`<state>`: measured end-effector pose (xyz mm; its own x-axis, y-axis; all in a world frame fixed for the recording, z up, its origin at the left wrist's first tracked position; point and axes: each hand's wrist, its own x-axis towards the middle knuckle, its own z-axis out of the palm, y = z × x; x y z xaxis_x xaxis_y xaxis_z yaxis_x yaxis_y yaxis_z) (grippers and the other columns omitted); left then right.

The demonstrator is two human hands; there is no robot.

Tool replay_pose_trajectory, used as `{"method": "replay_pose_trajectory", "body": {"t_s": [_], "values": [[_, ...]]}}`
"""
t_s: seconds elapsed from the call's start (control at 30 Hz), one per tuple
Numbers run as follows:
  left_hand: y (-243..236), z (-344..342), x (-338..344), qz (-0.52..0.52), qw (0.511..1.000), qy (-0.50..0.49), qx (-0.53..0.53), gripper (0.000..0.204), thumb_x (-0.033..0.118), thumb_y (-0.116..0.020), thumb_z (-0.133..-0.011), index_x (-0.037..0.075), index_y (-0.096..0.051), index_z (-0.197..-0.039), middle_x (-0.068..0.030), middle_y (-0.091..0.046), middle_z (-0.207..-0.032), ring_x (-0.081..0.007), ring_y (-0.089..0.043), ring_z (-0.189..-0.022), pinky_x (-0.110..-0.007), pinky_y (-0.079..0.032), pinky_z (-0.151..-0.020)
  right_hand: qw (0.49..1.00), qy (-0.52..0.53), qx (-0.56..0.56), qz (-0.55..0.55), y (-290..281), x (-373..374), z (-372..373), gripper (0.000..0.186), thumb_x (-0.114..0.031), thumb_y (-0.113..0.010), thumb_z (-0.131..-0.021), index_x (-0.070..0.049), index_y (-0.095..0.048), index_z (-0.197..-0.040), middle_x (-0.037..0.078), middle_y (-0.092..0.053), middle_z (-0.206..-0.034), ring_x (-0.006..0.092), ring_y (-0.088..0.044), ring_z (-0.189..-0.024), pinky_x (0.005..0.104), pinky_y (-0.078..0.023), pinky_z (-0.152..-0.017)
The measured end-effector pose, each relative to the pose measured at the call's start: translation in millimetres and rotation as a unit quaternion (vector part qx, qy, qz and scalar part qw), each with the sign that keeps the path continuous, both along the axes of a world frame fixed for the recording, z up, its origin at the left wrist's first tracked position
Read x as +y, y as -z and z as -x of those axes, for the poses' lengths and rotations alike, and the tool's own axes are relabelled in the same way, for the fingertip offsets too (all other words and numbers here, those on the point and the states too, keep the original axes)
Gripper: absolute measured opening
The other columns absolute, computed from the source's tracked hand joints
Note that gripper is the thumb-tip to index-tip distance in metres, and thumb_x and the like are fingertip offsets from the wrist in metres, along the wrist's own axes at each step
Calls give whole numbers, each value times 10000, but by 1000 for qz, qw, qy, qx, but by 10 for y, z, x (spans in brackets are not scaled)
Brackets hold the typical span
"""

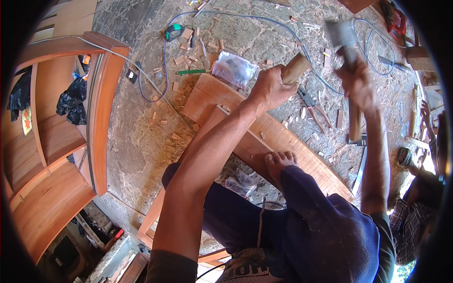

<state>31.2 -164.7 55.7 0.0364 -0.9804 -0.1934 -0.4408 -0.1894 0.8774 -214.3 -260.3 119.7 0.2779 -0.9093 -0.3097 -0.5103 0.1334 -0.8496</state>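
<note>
One wooden piece (296,69), left hand (273,88); one probable hammer (340,36), right hand (357,86).

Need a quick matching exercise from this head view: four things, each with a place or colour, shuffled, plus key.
1. metal-headed tool
2. piece of wood
3. pliers
4. tape measure

A. on the floor, reddish handles
B. green and black
C. gripped in the right hand
D. gripped in the left hand

Pairs: 1-C, 2-D, 3-A, 4-B
</note>
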Motion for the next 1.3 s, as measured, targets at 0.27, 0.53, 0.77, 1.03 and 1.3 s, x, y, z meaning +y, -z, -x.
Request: {"method": "replay_pose_trajectory", "body": {"t_s": [0.27,0.53,0.77,1.03,1.3], "values": [[-491,-378,344,-58,949,153,270,208,181,-806,-839,57,-639,-830,-31,-627,-677,-108,-610,-557,-300,-526,-515,986,-100,-10,-131,-234,467,-143,413,-117,-718,-852,-65,-585,-1239,-20,-562,-694,100,-530,-562,283,-419,-504],[-1082,-413,614,149,975,-62,151,301,98,-849,-811,2,-665,-1028,-36,-678,-818,-116,-657,-724,-294,-565,-641,983,-48,-79,-161,11,905,-320,439,-127,-739,-868,-34,-586,-1270,-23,-549,-659,79,-497,-473,263,-406,-434],[-975,-466,1234,151,936,-206,242,222,7,-764,-886,50,-565,-972,-10,-593,-761,-88,-607,-641,-248,-500,-536,979,-71,-61,-181,-126,1125,-373,427,-108,-753,-870,-42,-593,-1260,-29,-543,-661,76,-511,-504,258,-407,-455],[-881,-386,1375,273,887,-344,141,196,-24,-799,-820,24,-610,-838,8,-626,-748,-69,-599,-657,-242,-464,-558,979,-119,-64,-156,-177,1311,-493,438,-110,-749,-870,-37,-577,-1266,-25,-537,-656,81,-505,-510,275,-398,-476],[-751,-408,1517,240,879,-378,164,197,0,-803,-826,31,-609,-809,17,-620,-727,-66,-581,-631,-256,-456,-550,976,-172,-39,-126,-276,1433,-540,408,-113,-755,-853,10,-595,-1207,30,-588,-639,117,-560,-488,305,-438,-463]]}}
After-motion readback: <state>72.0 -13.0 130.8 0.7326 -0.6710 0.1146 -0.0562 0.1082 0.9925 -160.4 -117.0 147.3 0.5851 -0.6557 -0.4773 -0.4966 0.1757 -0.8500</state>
